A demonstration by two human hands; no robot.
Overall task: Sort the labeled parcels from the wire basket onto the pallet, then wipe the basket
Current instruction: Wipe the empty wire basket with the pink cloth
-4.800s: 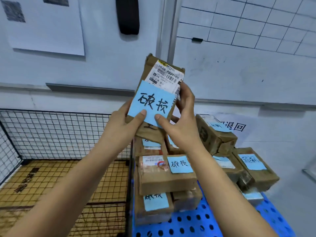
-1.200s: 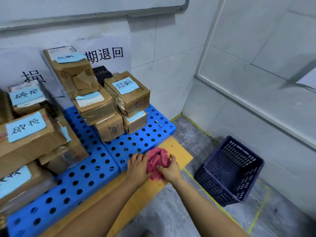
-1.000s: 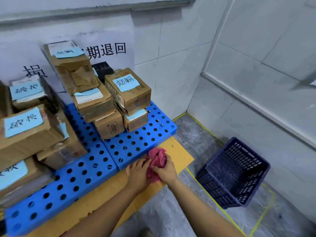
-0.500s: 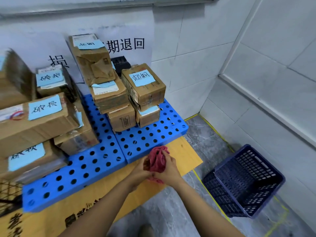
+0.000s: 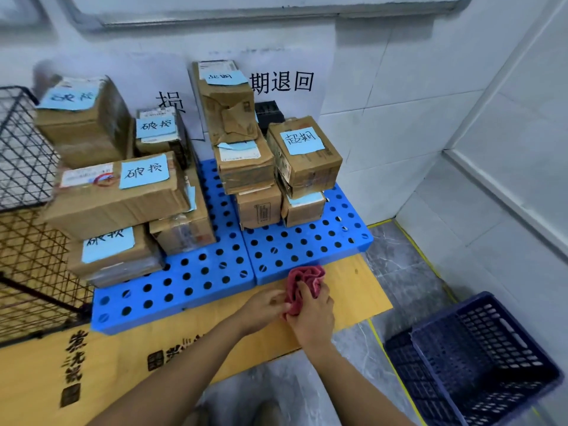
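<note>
A crumpled pink-red cloth is held in both hands just in front of the blue perforated pallet. My right hand grips it from the right and my left hand pinches its lower left edge. Brown cardboard parcels with blue handwritten labels stand stacked on the pallet in two groups, a left stack and a right stack. The black wire basket is at the far left, partly cut off by the frame edge.
A yellow board with dark characters lies on the floor under the pallet. A dark blue plastic crate sits tilted on the grey floor at the lower right. White tiled walls close the corner behind and to the right.
4.8 s ago both hands held up a labelled parcel by the stacks. Since then they have taken the cloth at the pallet's front edge, and the view has swung left, bringing the wire basket in.
</note>
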